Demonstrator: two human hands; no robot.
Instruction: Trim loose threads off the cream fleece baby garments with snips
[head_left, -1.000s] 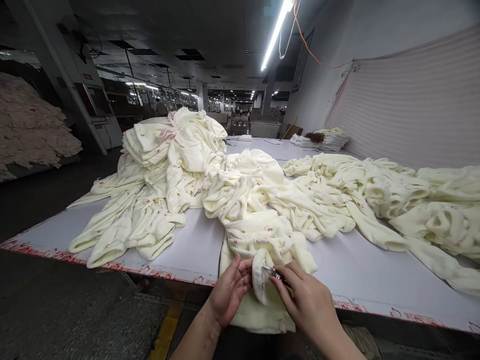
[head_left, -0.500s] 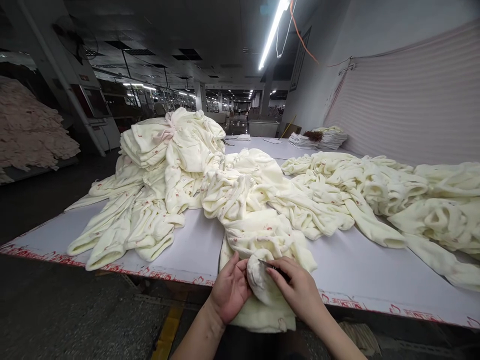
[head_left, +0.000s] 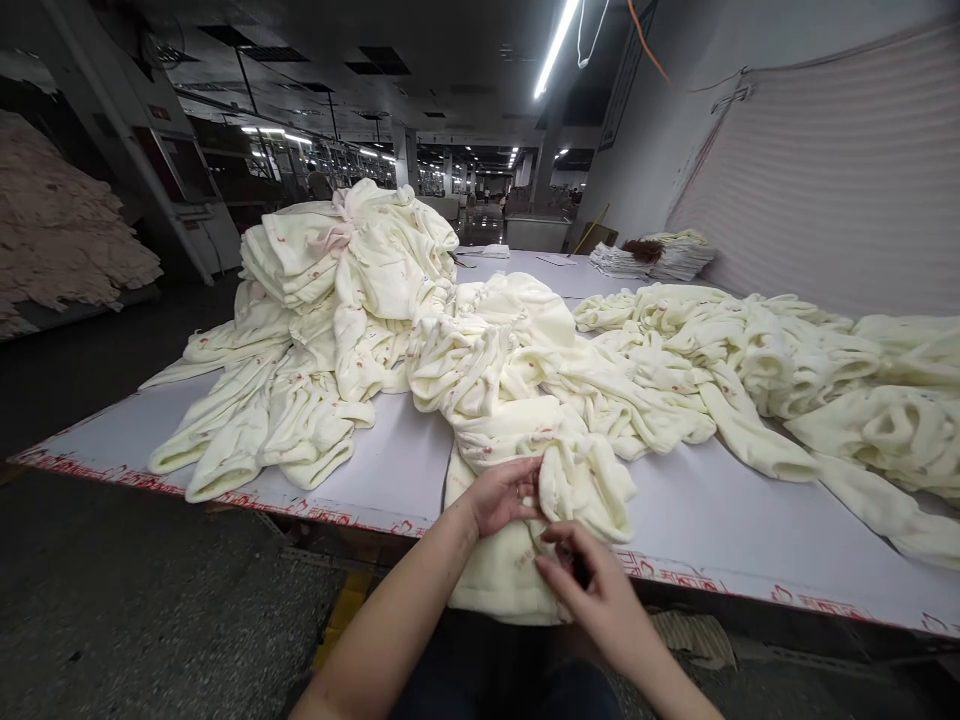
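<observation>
A cream fleece garment (head_left: 510, 575) with small printed figures lies in front of me and hangs over the table's near edge. My left hand (head_left: 508, 497) pinches a bunched part of it, with the fingertips partly hidden by the cloth. Just to the right and lower, my right hand (head_left: 592, 585) is curled around a small dark tool, which looks like thread snips and is mostly covered by the fingers. The right fingertips are close to the fabric; whether they touch it I cannot tell.
Tall heaps of similar cream garments (head_left: 300, 270) stand on the white table (head_left: 405, 450) at the left, with more garments (head_left: 712, 350) along the right. White folded stacks (head_left: 679, 258) sit at the back by the wall. A pink fabric pile (head_left: 67, 220) is off to the left.
My left hand has moved up and right, from a piece showing its white inside to a bunched cream part. My right hand has drawn slightly down and away from the cloth.
</observation>
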